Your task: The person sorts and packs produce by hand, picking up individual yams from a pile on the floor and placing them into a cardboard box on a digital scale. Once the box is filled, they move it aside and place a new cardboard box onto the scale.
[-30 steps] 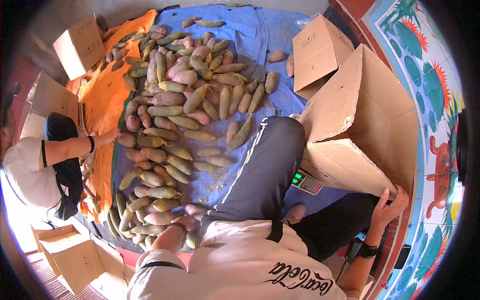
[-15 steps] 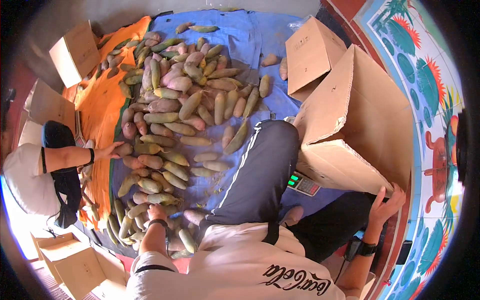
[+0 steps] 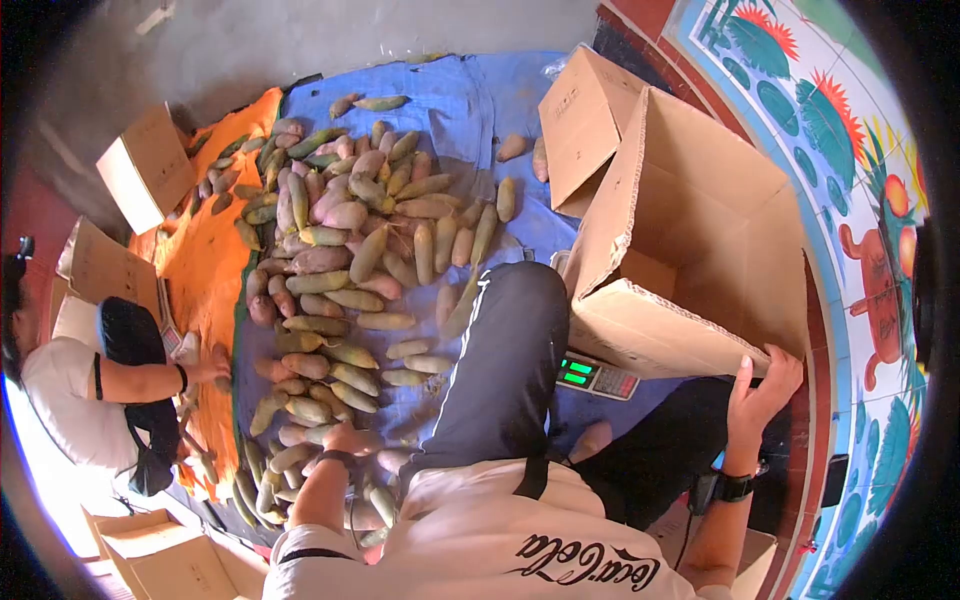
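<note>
Many long green and pinkish radishes (image 3: pixel 345 215) lie heaped on a blue tarp. My left hand (image 3: pixel 345 437), slightly blurred, is low at the near end of the heap, its fingers closed around a radish (image 3: pixel 368 441). On my right, a big open cardboard box (image 3: pixel 690 325) rests tilted on its side, its opening toward me. My right hand (image 3: pixel 768 388) grips the box's lower edge, thumb and fingers on either side of the cardboard. Beside my knee, a digital scale (image 3: pixel 597 376) with green lit digits sits partly beneath the box.
A second cardboard box (image 3: pixel 590 125) stands behind the large one. At left, another person's hand (image 3: pixel 210 368) hovers over an orange cloth (image 3: pixel 200 285). More boxes (image 3: pixel 148 170) stand along the left side. A painted tile wall (image 3: pixel 865 260) runs along the right.
My left hand has moved rightward with a radish. The other person's hand has drawn back from the heap to the orange cloth. My right hand keeps its hold as the view shifts.
</note>
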Demonstrator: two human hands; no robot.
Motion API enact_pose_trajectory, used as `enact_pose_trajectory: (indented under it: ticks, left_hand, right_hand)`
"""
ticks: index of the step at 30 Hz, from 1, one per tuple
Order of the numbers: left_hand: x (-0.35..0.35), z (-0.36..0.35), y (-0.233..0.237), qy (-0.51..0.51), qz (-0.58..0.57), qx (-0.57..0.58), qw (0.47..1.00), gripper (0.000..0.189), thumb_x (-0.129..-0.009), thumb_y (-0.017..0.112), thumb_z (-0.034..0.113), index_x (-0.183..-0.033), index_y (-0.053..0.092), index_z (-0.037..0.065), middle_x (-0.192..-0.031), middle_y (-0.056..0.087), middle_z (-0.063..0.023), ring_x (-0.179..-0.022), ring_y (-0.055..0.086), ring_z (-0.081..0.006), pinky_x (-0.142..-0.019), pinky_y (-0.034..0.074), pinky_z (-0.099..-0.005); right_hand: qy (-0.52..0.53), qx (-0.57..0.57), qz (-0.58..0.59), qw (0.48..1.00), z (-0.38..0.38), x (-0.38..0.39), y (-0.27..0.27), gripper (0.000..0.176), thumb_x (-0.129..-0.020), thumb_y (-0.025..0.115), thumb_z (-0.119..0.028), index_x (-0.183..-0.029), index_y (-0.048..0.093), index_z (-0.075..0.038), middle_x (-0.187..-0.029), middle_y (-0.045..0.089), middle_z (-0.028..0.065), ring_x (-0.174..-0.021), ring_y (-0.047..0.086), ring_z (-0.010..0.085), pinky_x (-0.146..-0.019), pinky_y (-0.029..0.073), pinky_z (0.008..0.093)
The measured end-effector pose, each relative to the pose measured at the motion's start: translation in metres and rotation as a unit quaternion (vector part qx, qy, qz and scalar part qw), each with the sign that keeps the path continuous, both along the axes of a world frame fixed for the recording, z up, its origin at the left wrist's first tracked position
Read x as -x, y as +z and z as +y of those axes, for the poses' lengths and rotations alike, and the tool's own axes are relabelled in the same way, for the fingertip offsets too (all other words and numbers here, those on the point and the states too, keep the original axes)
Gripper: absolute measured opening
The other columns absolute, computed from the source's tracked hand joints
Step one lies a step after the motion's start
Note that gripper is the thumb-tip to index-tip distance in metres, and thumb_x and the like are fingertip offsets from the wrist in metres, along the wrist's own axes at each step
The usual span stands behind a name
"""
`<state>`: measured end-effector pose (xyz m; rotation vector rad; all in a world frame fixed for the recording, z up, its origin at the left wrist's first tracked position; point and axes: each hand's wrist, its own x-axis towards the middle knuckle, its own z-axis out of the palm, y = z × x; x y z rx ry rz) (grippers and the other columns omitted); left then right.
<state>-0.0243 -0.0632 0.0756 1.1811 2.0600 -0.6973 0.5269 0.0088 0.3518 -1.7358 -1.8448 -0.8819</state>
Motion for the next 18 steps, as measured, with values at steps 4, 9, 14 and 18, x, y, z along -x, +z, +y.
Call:
enact_pose_trajectory:
  ticks: [4, 9, 14, 18]
  left_hand:
    - [0.052, 0.026, -0.102, -0.190, -0.114, -0.128, 0.967, 0.066, -0.065, 0.074, 0.047, -0.106, 0.056, -0.001, -0.099, 0.063, -0.0207, -0.095, 0.062, -0.0303, -0.079, 0.050, -0.0375]
    - [-0.052, 0.110, 0.092, 0.057, -0.248, -0.474, 0.843, 0.059, -0.066, 0.076, 0.039, -0.100, 0.053, -0.004, -0.088, 0.063, -0.0219, -0.084, 0.062, -0.0334, -0.074, 0.048, -0.0402]
    - [-0.129, 0.146, 0.233, 0.150, -0.495, -0.527, 0.675, 0.042, -0.074, 0.073, 0.018, -0.104, 0.051, -0.002, -0.090, 0.059, -0.0078, -0.080, 0.055, -0.0119, -0.069, 0.046, -0.0268]
    - [-0.180, 0.161, 0.283, 0.060, -0.608, -0.562, 0.558, 0.045, -0.073, 0.074, 0.009, -0.108, 0.048, -0.002, -0.098, 0.056, -0.0080, -0.092, 0.054, -0.0133, -0.081, 0.045, -0.0269]
  right_hand:
    - [0.008, -0.006, 0.005, 1.000, 0.000, 0.001, 0.000, 0.032, -0.080, 0.061, -0.021, -0.103, 0.051, -0.001, -0.098, 0.051, 0.0159, -0.095, 0.045, 0.0345, -0.086, 0.034, 0.0458]
    - [0.010, -0.008, 0.009, 1.000, -0.003, -0.002, -0.003, 0.030, -0.082, 0.058, -0.019, -0.104, 0.050, -0.001, -0.101, 0.051, 0.0161, -0.098, 0.044, 0.0344, -0.088, 0.033, 0.0460]
    - [0.008, -0.008, 0.017, 1.000, -0.002, -0.001, -0.004, 0.030, -0.082, 0.058, -0.020, -0.104, 0.051, -0.001, -0.100, 0.050, 0.0164, -0.099, 0.044, 0.0352, -0.090, 0.032, 0.0469]
    - [0.016, -0.021, 0.015, 1.000, -0.001, 0.001, -0.002, 0.034, -0.079, 0.061, -0.024, -0.102, 0.050, -0.001, -0.096, 0.050, 0.0168, -0.094, 0.044, 0.0357, -0.088, 0.033, 0.0478]
